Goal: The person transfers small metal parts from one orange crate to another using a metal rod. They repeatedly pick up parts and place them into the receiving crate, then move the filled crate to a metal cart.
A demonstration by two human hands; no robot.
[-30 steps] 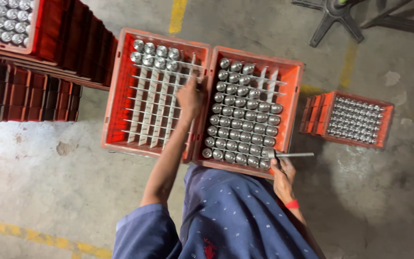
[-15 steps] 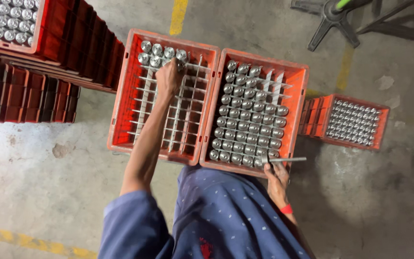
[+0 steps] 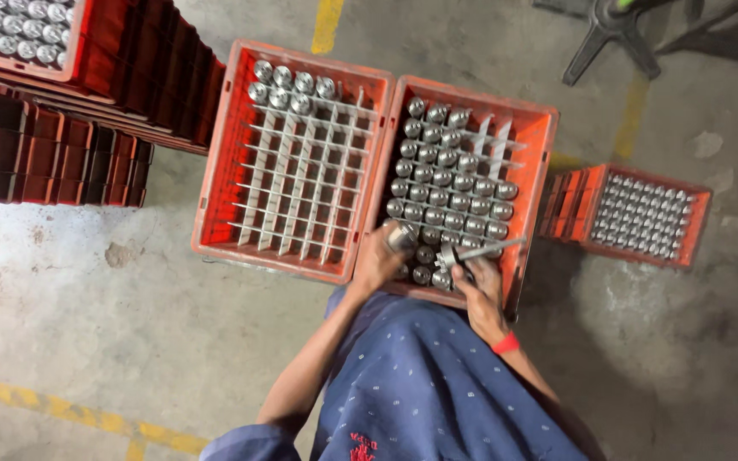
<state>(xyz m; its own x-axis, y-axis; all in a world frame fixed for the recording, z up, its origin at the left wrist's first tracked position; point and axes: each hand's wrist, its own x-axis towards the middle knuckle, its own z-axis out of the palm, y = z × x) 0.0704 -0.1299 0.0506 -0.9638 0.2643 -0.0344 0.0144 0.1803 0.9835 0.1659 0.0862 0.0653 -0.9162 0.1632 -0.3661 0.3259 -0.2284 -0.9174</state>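
Two orange crates sit side by side on the concrete floor (image 3: 70,282), and the person bends over their near edge. The right crate (image 3: 540,162) is the landmark: it is mostly full of upright silver metal cylinders (image 3: 450,183), with a few empty cells at its far right corner. The left hand (image 3: 377,260) curls around one cylinder (image 3: 401,236) at this crate's near left corner, lifted slightly from its cell, it seems. The right hand (image 3: 476,286) pinches a thin metal rod (image 3: 493,249) lying over the near row, fingers narrow. Left of the landmark, touching it, the second crate (image 3: 215,196) holds a bare white divider grid (image 3: 292,179) with only a small cluster of cylinders at its far edge. I judge a piece-by-piece transfer is under way; next calls for carrying the gripped cylinder cleanly across the shared wall into an open cell.
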